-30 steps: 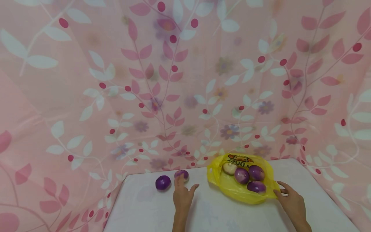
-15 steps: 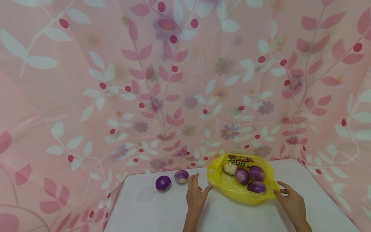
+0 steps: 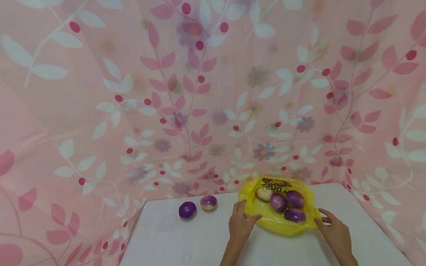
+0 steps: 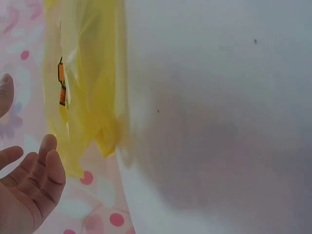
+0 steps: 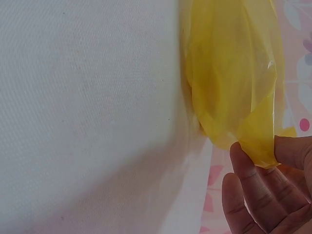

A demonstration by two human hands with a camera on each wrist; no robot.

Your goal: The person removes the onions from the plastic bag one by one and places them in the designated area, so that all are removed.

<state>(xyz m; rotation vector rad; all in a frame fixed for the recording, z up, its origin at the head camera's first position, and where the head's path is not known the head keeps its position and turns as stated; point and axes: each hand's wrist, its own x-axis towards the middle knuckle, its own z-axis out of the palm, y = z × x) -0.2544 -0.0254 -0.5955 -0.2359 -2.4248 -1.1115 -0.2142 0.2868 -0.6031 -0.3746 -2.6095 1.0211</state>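
Observation:
A yellow plastic bag with a printed duck picture lies on the table, its mouth spread toward me. Several round, glossy purple-and-white vegetables that look like onions sit in it, one of them mostly whitish. My right hand pinches the bag's right edge between thumb and fingers, also seen in the right wrist view, where the yellow film bunches at the fingertips. At the bag's left edge is my left hand, thumb and fingers apart; in the left wrist view its fingers are loosely bent and hold nothing.
Two more purple onions, a dark one and a paler one, rest on the white-covered table to the left. A pink leaf-patterned curtain rises behind the table's back edge.
My left hand has moved right, from over the paler onion to the bag's left edge. Both loose onions stay in place, and my right hand still pinches the bag.

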